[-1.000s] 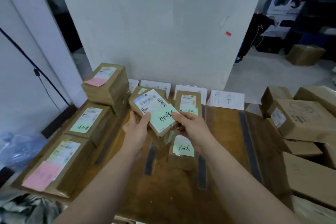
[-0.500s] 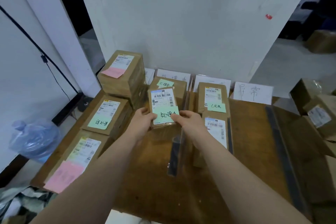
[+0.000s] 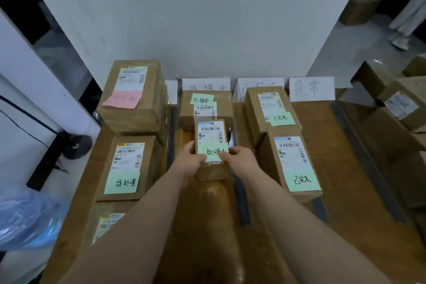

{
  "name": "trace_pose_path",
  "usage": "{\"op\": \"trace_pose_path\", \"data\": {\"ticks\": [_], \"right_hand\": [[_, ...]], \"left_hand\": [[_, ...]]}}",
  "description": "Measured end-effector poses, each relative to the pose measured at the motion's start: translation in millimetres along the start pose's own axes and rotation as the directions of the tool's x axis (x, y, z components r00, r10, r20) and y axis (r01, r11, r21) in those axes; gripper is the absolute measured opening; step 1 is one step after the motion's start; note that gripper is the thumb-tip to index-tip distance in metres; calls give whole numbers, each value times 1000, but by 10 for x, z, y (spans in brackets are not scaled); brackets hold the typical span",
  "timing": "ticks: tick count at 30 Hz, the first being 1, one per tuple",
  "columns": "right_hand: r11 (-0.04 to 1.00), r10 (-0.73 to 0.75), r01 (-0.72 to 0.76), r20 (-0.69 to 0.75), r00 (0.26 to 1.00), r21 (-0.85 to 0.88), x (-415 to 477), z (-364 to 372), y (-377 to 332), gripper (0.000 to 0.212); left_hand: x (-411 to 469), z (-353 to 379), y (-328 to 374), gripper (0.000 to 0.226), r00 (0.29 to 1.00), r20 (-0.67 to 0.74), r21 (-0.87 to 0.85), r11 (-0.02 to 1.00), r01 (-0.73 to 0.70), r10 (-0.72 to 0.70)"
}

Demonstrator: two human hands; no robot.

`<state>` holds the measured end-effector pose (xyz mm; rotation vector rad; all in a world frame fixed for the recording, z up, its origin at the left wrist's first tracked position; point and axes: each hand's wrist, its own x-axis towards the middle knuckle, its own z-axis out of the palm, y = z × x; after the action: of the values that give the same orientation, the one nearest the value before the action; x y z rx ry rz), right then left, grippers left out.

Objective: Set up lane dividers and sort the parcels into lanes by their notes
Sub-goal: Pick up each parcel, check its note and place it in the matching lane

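Parcel (image 3: 211, 145) between both hands, mid-lane.

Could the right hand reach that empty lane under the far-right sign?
Probably yes: the lane below the far-right sign looks bare, but the right hand is holding the small parcel.

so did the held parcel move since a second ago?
Yes. The parcel in both hands went down and away, from tilted in the air to level in the lane, just short of the back parcel.
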<state>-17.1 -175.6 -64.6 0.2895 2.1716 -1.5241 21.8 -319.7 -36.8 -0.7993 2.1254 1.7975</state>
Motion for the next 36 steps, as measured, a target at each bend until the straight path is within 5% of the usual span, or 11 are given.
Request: {"op": "trace_pose_path", "data": {"ticks": [13,21,29,36], "right_hand": [[999,38,-38,-17,999,-25,271,32,-35,36],[977,-119,99,-97,988,-189,-20,-161,-194,48],[847,-389,253,-221,894,-468,-669,-878,-312,38],[799,-443,184,-355,823,-572,-1289,-1947,55,46]], "left_hand": [[299,57,-67,54,999,4,-23,999,-48,48],[70,12,142,45,977,-128,107,982,-157,170],[-422,230,466,51,875,-25,459,783,-420,484],[-945,1183,736,48,745,191,553,557,-620,639]]}}
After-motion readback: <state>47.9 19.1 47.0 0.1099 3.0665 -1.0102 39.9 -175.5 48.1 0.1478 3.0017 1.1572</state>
